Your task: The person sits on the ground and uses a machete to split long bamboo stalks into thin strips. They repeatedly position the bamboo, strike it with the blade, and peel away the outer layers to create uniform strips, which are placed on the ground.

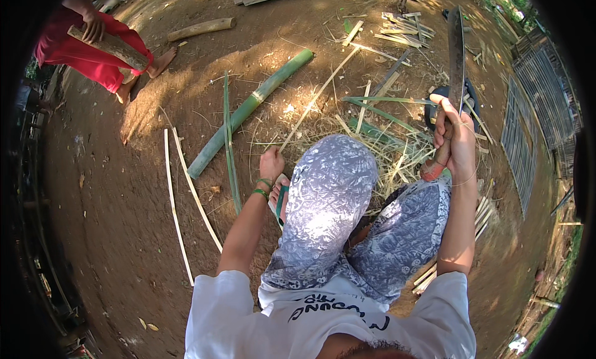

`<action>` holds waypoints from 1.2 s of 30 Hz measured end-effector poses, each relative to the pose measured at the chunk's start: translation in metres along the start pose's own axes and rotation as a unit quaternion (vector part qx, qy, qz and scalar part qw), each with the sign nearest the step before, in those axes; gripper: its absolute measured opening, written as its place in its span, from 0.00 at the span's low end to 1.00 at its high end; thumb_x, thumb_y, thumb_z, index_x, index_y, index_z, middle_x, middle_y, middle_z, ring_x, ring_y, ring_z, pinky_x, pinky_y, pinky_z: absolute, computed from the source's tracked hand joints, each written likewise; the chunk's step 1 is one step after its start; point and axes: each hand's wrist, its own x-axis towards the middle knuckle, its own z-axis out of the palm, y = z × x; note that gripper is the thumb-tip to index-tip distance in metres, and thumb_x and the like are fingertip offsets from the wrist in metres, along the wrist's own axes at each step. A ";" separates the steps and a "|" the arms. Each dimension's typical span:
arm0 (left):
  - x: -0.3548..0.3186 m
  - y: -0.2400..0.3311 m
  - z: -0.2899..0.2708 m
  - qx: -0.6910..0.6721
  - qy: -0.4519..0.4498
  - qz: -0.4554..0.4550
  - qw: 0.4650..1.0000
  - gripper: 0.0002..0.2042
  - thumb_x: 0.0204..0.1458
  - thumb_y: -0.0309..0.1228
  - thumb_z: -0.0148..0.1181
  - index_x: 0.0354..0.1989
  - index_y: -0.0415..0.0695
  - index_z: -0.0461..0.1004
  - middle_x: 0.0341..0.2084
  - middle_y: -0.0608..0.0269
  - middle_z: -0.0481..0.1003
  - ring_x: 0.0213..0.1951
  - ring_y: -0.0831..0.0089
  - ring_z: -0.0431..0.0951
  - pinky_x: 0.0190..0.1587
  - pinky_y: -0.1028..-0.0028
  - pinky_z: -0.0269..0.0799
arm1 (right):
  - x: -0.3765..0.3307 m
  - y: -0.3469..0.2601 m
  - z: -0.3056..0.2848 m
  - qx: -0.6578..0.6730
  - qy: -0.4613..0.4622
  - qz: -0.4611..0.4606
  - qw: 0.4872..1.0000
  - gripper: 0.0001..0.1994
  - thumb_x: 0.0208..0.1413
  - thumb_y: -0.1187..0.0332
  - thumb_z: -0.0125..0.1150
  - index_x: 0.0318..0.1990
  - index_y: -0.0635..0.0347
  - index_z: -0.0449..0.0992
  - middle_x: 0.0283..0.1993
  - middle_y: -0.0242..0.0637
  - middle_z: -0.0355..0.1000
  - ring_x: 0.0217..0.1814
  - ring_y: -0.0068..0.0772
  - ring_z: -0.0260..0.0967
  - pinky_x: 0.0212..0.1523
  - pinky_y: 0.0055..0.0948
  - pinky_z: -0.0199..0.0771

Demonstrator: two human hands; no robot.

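Note:
My left hand (271,163) is closed on the near end of a long, thin pale bamboo strip (320,98), beside my left knee. The strip slants away from me to the right. On the right, my right hand (458,141) grips a machete by its wooden handle (443,149). The dark, broad blade (456,54) points away from me, raised apart from the strip. A narrow green strip (391,100) reaches toward my right fingers; I cannot tell whether they touch it. Thin shavings (397,166) lie heaped between and beyond my knees.
A green bamboo pole (251,107) and a split green length (228,135) lie left of centre. Pale strips (171,204) lie further left. A person in red trousers (93,51) holds a log (110,47) at far left. Split pieces (406,30) and a slatted panel (520,135) are right.

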 end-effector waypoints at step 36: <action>-0.175 0.297 -0.209 -0.143 -0.161 0.178 0.960 0.10 0.63 0.29 0.56 0.50 0.38 0.73 0.14 0.69 0.66 0.18 0.82 0.63 0.23 0.76 0.59 | -0.040 -0.068 0.025 0.183 0.144 -0.304 0.924 0.13 0.60 0.70 0.64 0.49 0.68 0.75 0.43 0.38 0.81 0.19 0.13 0.63 0.20 0.15 0.65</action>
